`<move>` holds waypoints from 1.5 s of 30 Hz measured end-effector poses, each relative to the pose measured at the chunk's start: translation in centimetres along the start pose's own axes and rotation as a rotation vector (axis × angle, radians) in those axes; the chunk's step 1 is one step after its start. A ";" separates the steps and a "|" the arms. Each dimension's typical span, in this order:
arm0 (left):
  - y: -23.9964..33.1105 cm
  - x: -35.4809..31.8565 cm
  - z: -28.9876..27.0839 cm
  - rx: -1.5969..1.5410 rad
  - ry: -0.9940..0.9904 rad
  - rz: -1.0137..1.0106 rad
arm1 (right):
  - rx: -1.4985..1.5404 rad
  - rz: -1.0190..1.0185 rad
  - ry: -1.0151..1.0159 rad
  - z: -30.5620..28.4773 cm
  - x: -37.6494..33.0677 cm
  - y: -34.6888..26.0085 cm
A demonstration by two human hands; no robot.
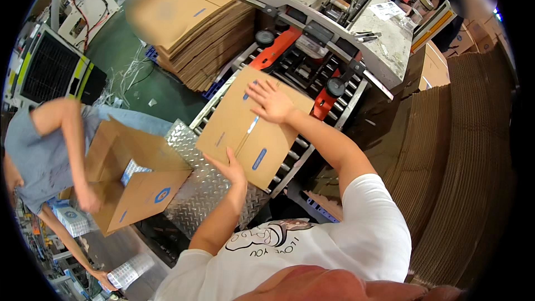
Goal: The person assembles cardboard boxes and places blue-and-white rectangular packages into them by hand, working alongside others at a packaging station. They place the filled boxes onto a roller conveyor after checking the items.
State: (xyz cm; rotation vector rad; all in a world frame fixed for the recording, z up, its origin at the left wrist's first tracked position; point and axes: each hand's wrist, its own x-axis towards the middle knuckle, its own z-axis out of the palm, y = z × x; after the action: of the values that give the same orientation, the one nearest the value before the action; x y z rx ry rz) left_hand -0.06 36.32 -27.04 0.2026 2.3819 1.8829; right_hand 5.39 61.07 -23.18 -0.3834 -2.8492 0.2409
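A closed cardboard box (223, 128) lies on the roller conveyor at the mouth of a carton-sealing machine (312, 39). Its top flaps meet at a middle seam, where a short shiny whitish strip shows. My right hand (271, 102) rests flat on the far part of the top, fingers stretched out. At the near left edge is my left hand (228, 170), thumb and fingers apart, touching the box without gripping it. The machine's red guide arms (278, 47) with black rollers stand just beyond the box.
A co-worker (44, 150) at left reaches around an open carton (150, 195) beside a diamond-plate metal surface (192, 189), holding a wrapped stack (131, 270). Flat cardboard stacks stand at the back (206, 39) and along the right (434, 150). Another person (446, 11) works at far right.
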 end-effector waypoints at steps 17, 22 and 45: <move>-1.6 -0.1 4.4 0.108 -0.755 0.366 | 0.638 0.337 -0.807 1.3 -12.3 -12.7; -12.7 -3.2 -14.3 0.730 -1.659 -0.147 | 0.642 0.316 -0.085 -9.5 -19.5 -20.8; -15.2 -7.0 -24.0 0.471 -1.461 0.254 | -1.236 0.934 0.912 -56.9 -33.0 -35.8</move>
State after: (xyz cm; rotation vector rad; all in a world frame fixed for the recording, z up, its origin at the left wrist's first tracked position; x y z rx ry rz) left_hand 2.37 8.67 -36.27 1.3623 1.5914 0.5798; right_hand 43.12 25.07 30.52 -1.4981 -1.4145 -1.2247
